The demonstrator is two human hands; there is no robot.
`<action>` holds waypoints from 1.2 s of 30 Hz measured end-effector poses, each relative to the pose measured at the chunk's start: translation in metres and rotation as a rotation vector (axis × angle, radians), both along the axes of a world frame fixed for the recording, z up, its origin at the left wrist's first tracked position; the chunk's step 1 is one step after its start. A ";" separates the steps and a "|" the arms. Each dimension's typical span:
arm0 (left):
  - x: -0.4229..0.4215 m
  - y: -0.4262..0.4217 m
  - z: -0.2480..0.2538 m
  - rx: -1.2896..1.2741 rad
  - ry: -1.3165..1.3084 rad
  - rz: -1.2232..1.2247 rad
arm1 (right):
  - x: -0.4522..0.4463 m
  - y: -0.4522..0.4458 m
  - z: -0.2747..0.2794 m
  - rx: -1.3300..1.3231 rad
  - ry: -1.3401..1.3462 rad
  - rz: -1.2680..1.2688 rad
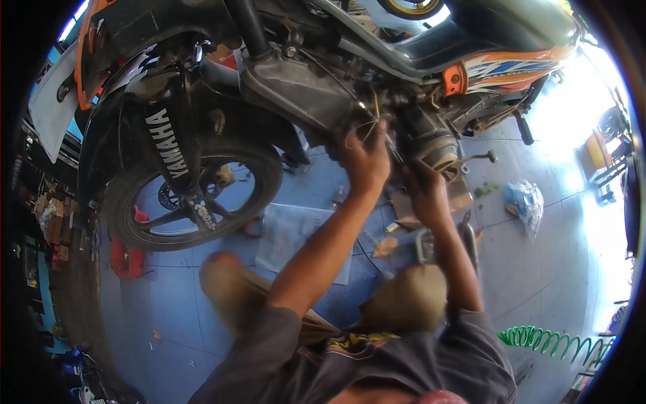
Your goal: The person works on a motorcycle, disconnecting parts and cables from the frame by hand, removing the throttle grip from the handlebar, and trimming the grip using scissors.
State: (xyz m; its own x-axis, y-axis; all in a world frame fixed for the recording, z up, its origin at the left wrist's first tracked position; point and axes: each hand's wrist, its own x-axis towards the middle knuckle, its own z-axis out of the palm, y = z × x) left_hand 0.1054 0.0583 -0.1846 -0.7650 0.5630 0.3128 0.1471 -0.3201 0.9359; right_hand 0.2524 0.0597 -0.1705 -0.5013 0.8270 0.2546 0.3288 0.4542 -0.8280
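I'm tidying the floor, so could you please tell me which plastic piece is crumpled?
The bunched piece right of the right hand; the flat sheet lies near the front wheel.

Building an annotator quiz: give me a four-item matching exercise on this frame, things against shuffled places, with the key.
Things
1. green coiled hose
2. flat clear plastic sheet
3. bare left hand
4. white YAMAHA lettering

Places
A. on the floor, partly behind the left forearm
B. on the black fork cover
C. raised to the dark mechanical parts of the motorcycle
D. lower right of the picture

Pairs: 1-D, 2-A, 3-C, 4-B
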 end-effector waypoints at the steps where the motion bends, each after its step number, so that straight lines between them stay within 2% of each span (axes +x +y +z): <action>1: 0.003 -0.005 0.005 -0.001 -0.002 -0.003 | 0.001 -0.002 0.000 -0.001 -0.002 -0.003; 3: 0.007 -0.019 0.019 0.198 -0.328 -0.196 | 0.000 -0.009 -0.002 0.068 -0.004 -0.020; 4: 0.005 -0.020 0.017 0.196 -0.334 -0.191 | -0.001 -0.011 0.000 0.064 -0.011 -0.016; 6: 0.002 -0.024 0.011 0.223 -0.142 -0.154 | -0.002 -0.016 0.002 0.052 -0.012 -0.018; 10: 0.012 -0.033 0.008 0.244 -0.052 -0.194 | -0.005 -0.019 -0.014 0.060 -0.009 -0.004; 12: 0.017 -0.038 0.008 0.245 0.110 -0.088 | -0.009 -0.026 -0.022 0.032 0.070 0.061; 13: 0.016 -0.040 0.008 0.243 0.107 -0.093 | -0.012 -0.030 -0.027 0.064 0.064 0.076; 15: 0.010 -0.046 0.010 0.251 -0.186 -0.339 | -0.018 -0.040 -0.031 0.010 0.101 0.072; 16: 0.006 -0.046 0.009 0.247 -0.191 -0.342 | -0.020 -0.043 -0.031 -0.045 0.139 0.076; 18: -0.001 -0.045 0.010 0.351 -0.321 -0.512 | -0.021 -0.046 -0.032 -0.068 0.108 0.072; 22: -0.004 -0.047 0.019 0.352 -0.476 -0.645 | -0.021 -0.049 -0.035 -0.060 0.195 0.077; 23: 0.001 -0.046 0.024 0.381 -0.536 -0.589 | -0.020 -0.050 -0.038 -0.087 0.239 0.066; 28: 0.000 -0.043 0.016 0.434 -0.531 -0.680 | -0.012 -0.054 -0.030 -0.191 0.233 0.046; 30: 0.001 -0.047 0.019 0.451 -0.618 -0.698 | -0.008 -0.053 -0.032 -0.143 0.172 0.038; 31: 0.001 -0.047 0.021 0.451 -0.531 -0.698 | -0.010 -0.053 -0.027 -0.075 0.181 0.045; 35: -0.001 -0.050 0.025 0.470 -0.616 -0.766 | -0.010 -0.054 -0.027 -0.073 0.145 0.042; 36: -0.002 -0.049 0.025 0.458 -0.629 -0.761 | -0.012 -0.053 -0.025 0.021 0.153 0.025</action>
